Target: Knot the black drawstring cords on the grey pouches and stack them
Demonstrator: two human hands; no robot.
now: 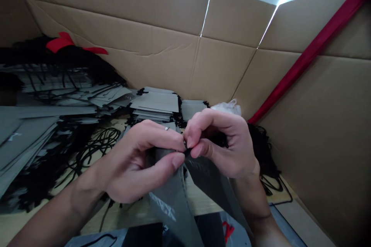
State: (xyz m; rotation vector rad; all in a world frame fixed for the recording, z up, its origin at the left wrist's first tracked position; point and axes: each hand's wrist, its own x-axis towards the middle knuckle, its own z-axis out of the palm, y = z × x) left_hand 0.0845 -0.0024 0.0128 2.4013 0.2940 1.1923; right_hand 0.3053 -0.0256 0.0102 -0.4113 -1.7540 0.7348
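Near the middle of the head view, a dark grey fabric piece (174,200) with pale lettering hangs below both hands. My left hand (147,158), with a ring on one finger, pinches its upper edge between thumb and fingers. Fingertips of my right hand (223,142) are closed on a small black bit of the same piece, close beside the left fingertips. What exactly the black bit is cannot be made out. A second grey panel (214,185) hangs under the right hand.
Stacks of grey pieces with black cords (156,100) stand behind the hands, with larger piles (23,131) at left. Loose black cords (98,142) lie on the table. Cardboard walls (130,38) enclose the back and right; a red strip (313,54) crosses them.
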